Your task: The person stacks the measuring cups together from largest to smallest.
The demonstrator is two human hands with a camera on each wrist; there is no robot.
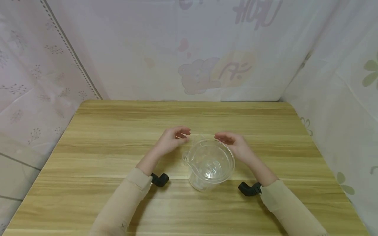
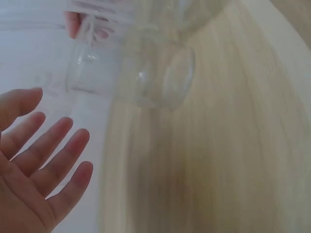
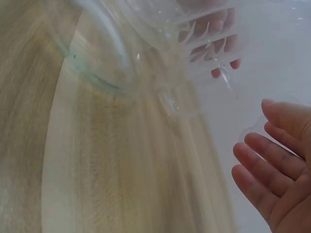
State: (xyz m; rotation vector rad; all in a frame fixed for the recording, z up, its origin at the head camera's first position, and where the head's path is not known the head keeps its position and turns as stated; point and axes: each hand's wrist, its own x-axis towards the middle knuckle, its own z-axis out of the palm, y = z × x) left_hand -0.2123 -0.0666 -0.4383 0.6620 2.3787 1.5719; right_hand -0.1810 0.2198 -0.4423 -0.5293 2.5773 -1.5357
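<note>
The clear vessel [image 1: 211, 160] seems to stand unaided on the tabletop [image 1: 88, 180], which would explain the slack grip of the left hand [image 1: 172, 141] to the vessel's left and the right hand [image 1: 234, 144] to its right, fingers apart, clamping nothing; no contents can be made out inside it

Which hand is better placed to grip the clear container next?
Probably the right hand: in the head view it borders the clear container, while the left hand sits farther off. Neither grips it.

The left hand [image 2: 35, 177] hovers — near a clear container [image 2: 131, 70].
</note>
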